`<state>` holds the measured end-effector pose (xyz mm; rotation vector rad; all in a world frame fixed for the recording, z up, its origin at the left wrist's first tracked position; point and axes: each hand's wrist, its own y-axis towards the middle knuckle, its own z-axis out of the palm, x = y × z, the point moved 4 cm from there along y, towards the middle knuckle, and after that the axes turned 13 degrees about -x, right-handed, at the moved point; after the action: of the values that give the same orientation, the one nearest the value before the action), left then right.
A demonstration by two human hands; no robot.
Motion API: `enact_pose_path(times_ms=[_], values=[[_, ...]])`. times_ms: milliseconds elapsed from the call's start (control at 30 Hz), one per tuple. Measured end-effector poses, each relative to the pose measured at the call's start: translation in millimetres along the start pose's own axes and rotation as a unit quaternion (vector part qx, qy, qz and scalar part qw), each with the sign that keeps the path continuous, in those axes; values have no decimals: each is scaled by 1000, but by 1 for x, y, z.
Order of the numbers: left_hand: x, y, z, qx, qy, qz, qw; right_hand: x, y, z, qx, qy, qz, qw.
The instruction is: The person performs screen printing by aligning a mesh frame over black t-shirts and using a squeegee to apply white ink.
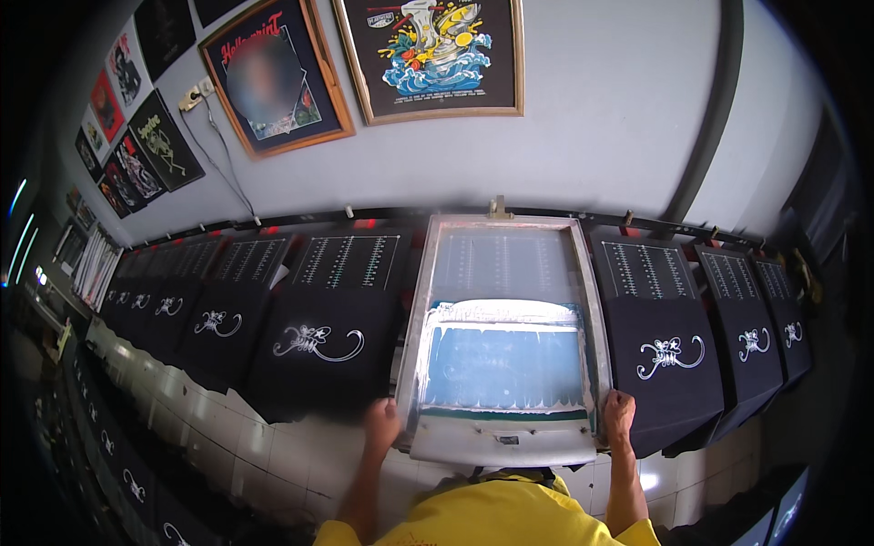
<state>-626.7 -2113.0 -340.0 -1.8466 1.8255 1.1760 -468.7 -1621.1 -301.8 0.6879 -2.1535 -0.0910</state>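
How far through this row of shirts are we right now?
Done: the black shirts left and right of the screen already carry white prints. In hand: the left hand and right hand grip the screen frame's near corners, white ink on its mesh. What lies beneath it is hidden.

Printed black shirts (320, 350) crowding both sides of screen frame (503, 337); front edge seemingly open.
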Motion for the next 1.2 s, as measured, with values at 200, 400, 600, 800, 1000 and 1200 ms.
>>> enact_pose_path(times_ms=[200,400,600,800,1000,1200], values=[[-1,6,-5,65,-15,-29,997,-1,0,2,9,-2,10,1000],[2,12,0,108,-10,-20,994,3,-4,5,-17,-7,6,1000],[0,10,1,105,3,-27,994,-30,-4,24,-37,-56,-15,998],[-18,3,-20,10,24,62,998,-6,-14,-6,-8,-47,-165,985],[-89,-30,-60,184,-11,320,929,89,-86,-66,271,-129,-456,838],[-125,-38,-55,313,61,350,881,90,-79,-55,302,-132,-518,789]])
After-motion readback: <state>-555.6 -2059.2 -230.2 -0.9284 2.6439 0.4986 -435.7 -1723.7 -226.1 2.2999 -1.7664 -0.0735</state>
